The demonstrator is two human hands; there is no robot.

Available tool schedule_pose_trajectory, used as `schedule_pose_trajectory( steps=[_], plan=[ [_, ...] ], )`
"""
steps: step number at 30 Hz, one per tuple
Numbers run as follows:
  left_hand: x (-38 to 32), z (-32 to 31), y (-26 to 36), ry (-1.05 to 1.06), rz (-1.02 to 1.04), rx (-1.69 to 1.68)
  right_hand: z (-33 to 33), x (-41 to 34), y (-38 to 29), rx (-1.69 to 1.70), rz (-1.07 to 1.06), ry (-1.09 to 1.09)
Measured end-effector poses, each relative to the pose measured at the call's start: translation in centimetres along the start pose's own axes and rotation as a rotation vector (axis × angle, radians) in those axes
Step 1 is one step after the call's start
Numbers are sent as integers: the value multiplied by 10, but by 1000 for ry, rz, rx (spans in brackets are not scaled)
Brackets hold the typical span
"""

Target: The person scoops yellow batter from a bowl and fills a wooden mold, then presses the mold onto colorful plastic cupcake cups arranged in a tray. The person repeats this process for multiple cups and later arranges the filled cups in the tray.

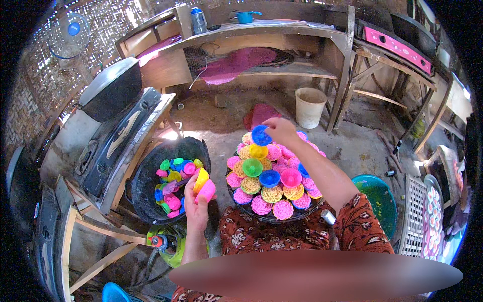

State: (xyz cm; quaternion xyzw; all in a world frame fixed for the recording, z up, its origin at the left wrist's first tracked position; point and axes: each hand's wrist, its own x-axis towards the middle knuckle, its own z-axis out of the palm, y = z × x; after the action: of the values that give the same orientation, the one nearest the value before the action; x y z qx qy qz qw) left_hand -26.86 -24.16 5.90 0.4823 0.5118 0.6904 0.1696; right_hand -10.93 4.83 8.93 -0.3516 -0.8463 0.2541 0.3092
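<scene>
My left hand (198, 205) holds a yellow plastic cup (201, 179) and a pink plastic cup (206, 190), just right of a black tub (141, 170) with many small coloured cups. My right hand (281, 130) grips a blue plastic cup (261, 135) by its edge, over the far side of a round tray (260, 219). Pink and pale yellow noodle-like nests (272, 192) are heaped on the tray, which rests at my lap. Among them sit a yellow cup (258, 151), a green cup (252, 167), a blue cup (269, 178) and a pink cup (291, 177).
A teal basin (377, 200) and a woven rack (412, 219) stand at the right. Beyond the tray is a white bucket (310, 107). At the left, a gas stove (124, 136) carries a large lidded pan (113, 90); a green gas cylinder (175, 249) stands below the tub.
</scene>
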Motion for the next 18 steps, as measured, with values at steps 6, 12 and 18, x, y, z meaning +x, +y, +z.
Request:
schedule_pose_trajectory(
  steps=[6, 12, 18],
  plan=[
    [1, -15, 4, 31, -7, 92, 21, 25, 55, -128, 343, 21],
    [1, -15, 0, -28, 157, 300, 33, 29, 73, -248, 293, -60],
    [7, -1, 9, -64, 262, 396, 8, 16, 35, -374, 213, -36]
  ],
)
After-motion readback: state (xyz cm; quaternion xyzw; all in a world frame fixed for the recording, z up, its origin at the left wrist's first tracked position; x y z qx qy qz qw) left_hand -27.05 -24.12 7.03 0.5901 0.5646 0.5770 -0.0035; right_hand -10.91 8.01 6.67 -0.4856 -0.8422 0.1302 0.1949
